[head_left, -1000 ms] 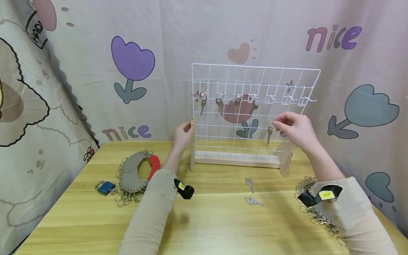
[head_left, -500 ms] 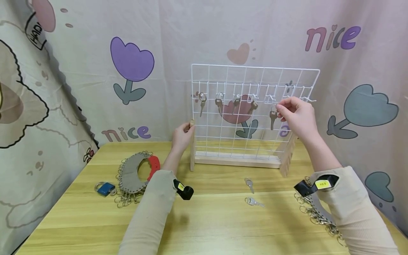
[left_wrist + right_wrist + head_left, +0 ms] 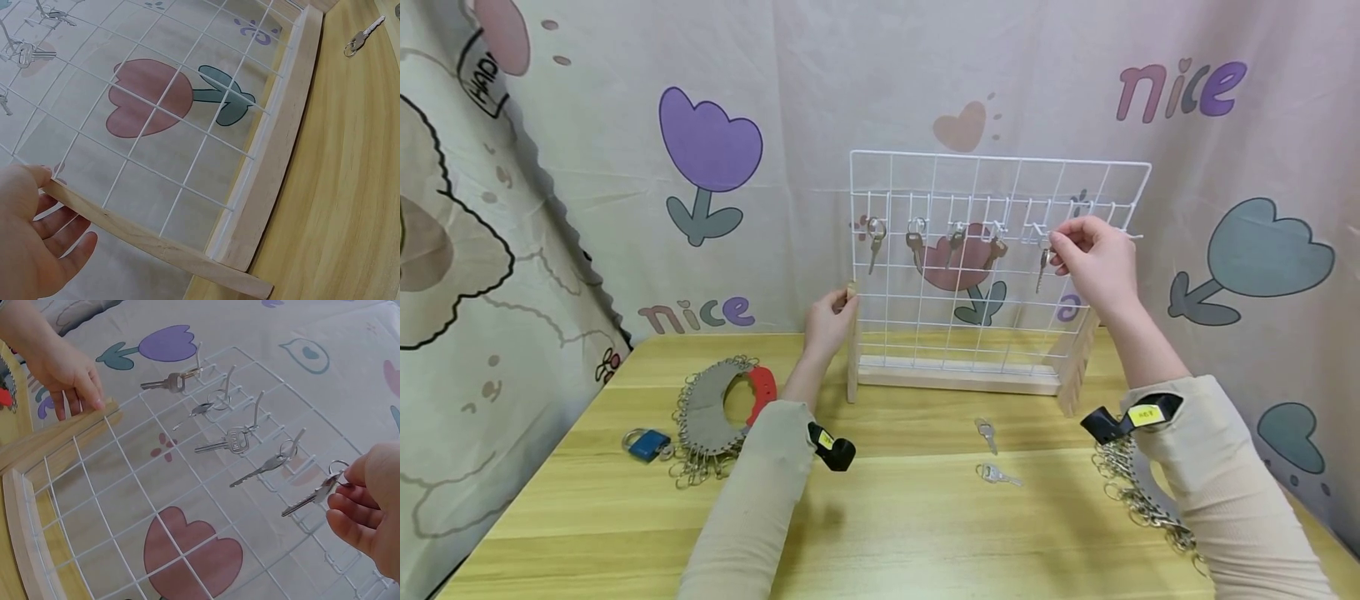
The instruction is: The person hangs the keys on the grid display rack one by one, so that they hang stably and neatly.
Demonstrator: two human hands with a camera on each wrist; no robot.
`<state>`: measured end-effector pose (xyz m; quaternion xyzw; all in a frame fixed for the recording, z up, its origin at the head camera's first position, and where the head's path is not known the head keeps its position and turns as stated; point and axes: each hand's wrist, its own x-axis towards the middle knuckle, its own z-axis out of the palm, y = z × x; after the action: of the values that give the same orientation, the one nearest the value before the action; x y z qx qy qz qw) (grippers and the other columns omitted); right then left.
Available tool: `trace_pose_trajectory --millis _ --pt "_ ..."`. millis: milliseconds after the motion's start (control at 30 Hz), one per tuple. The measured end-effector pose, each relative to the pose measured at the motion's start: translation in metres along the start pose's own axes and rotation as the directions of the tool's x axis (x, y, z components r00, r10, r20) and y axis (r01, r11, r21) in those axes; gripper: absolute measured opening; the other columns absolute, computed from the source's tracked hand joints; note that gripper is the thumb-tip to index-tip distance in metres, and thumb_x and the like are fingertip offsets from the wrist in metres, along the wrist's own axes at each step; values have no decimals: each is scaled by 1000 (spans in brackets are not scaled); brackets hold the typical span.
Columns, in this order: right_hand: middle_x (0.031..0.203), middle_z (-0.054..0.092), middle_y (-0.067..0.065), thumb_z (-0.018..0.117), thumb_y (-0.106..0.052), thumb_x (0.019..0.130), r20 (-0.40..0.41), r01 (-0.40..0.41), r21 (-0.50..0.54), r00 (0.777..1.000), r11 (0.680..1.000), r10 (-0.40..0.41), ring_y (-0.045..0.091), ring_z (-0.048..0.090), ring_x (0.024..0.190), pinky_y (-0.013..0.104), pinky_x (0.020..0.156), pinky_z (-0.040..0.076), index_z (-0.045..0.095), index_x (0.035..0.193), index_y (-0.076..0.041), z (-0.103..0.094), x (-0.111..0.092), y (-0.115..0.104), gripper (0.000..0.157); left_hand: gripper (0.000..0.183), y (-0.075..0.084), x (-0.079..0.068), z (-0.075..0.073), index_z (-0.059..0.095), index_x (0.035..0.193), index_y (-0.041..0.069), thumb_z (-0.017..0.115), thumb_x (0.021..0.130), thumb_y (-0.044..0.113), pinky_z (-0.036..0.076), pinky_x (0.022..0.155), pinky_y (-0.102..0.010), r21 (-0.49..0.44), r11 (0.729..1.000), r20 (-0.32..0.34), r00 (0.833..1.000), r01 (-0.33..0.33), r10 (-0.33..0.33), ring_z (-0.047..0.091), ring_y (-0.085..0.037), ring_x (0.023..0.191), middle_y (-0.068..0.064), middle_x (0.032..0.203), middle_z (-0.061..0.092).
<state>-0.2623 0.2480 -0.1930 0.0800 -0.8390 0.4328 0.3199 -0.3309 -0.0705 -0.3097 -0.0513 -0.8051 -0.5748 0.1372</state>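
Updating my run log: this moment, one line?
left hand: grips rack | right hand: pinches key | hung keys: four | loose keys: two

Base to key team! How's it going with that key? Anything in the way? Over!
Left hand gripping wooden post. Right hand pinching key. Key close to a hook, can't tell if it's on. No obstacle seen, over.

Wire rack: one
Hanging keys: four, on the rack
Held key: one, in front of the rack
Loose keys: two, in front of the rack
Padlock: one, left of the rack
Grey plates: two, left and right of the rack
Hands: two, both at the rack
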Motion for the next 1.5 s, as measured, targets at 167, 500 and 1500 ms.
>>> trace_pose_trajectory --millis 167,500,1500 --pt "73 59 1 58 -12 91 -17 2 -35 1000 999 -3 -1 55 56 14 55 49 60 97 6 5 1 2 18 40 -1 -1 0 55 126 0 55 94 24 44 92 -38 5 1000 -3 1000 -6 6 55 -29 111 -17 119 59" --pt "78 63 11 59 -9 90 -17 14 -49 1000 999 -14 0 57 55 13 53 48 62 96 6 9 1 5 17 41 0 -1 0 54 126 0 55 94 25 44 93 -38 -1 1000 4 1000 8 -8 54 -28 111 -17 120 59" --pt "92 63 26 59 -5 90 204 -121 21 972 992 115 2 60 65 21 59 52 58 105 12 21 -62 69 23 43 3 -2 -2 52 129 1 54 94 26 43 94 -38 -4 1000 25 999 27 -27 52 -27 114 -16 124 57"
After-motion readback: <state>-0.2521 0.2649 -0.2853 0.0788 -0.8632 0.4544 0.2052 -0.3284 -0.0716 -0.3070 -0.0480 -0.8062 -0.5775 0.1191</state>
